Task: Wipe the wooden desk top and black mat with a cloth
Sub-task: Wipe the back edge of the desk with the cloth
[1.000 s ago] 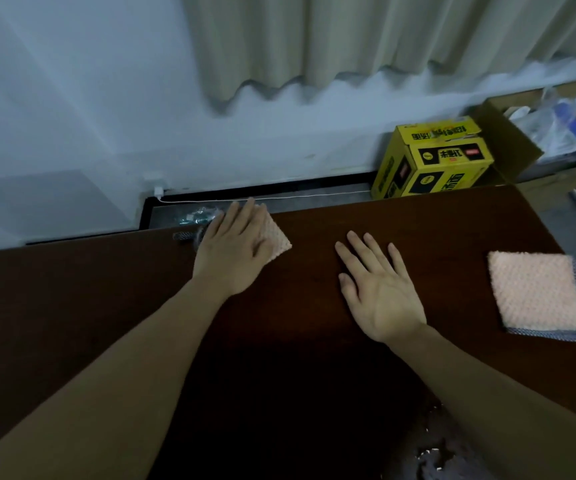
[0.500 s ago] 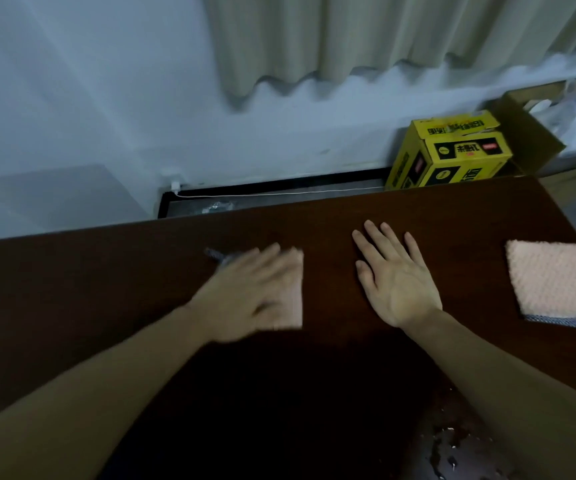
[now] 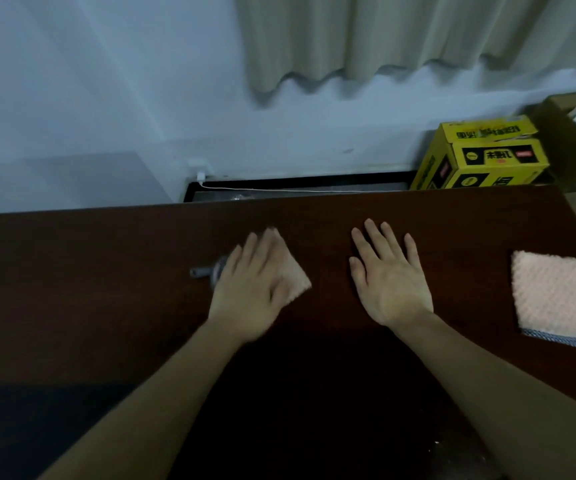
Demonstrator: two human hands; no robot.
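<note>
My left hand (image 3: 252, 289) lies flat with straight fingers on a small pink cloth (image 3: 295, 280), pressing it onto the dark wooden desk top (image 3: 89, 271). A grey edge of that cloth sticks out to the left of the hand. My right hand (image 3: 390, 277) rests flat and open on the bare wood, a little to the right of the cloth. The black mat (image 3: 314, 410) is the darker area on the near part of the desk, under my forearms.
A second folded pink cloth with a grey border (image 3: 560, 299) lies at the desk's right edge. Behind the desk stand a yellow carton (image 3: 484, 157) and an open cardboard box (image 3: 570, 133). A white cable (image 3: 279, 189) runs along the floor by the wall.
My left hand slid the cloth back from the far edge toward me and rightward, then out again a little. My right hand stayed flat in place.
</note>
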